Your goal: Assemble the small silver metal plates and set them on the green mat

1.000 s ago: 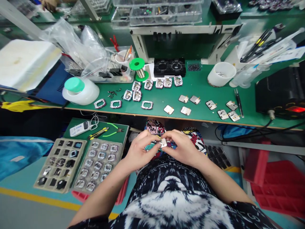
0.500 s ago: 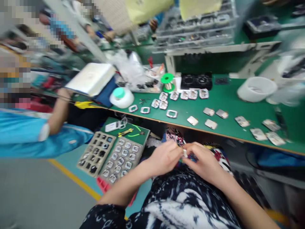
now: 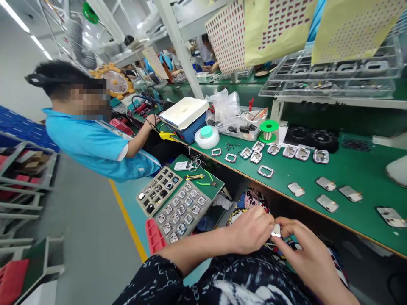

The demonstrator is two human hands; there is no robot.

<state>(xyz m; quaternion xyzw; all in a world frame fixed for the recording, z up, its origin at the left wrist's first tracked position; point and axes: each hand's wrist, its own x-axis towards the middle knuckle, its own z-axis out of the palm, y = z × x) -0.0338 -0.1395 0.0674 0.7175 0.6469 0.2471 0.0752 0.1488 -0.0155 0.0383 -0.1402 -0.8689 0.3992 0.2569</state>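
Over the lap, my right hand (image 3: 302, 245) pinches a small pale metallic piece (image 3: 276, 231) between thumb and fingers. Against its left side is my left hand (image 3: 252, 228), fingers curled and pressed together at the piece's edge. Part of the piece is hidden by the fingers. On the green bench beyond lie flat silver plates (image 3: 327, 203) and several square metal frames (image 3: 266, 171), some with parts inside. To the left, a tray of metal frames (image 3: 200, 214) stands beside a tray of dark parts (image 3: 149, 186).
A green-handled cutter (image 3: 211, 184) and a yellow tool (image 3: 194, 177) lie on a low side table. A white bottle with a green cap (image 3: 206, 137) and a solder spool (image 3: 269, 131) stand on the bench. A person in blue (image 3: 92, 140) sits at the left.
The view has swung left and sharpened, bringing the person's upper body into sight. Both hands appear farther right and lower in the picture, still together at the small piece.
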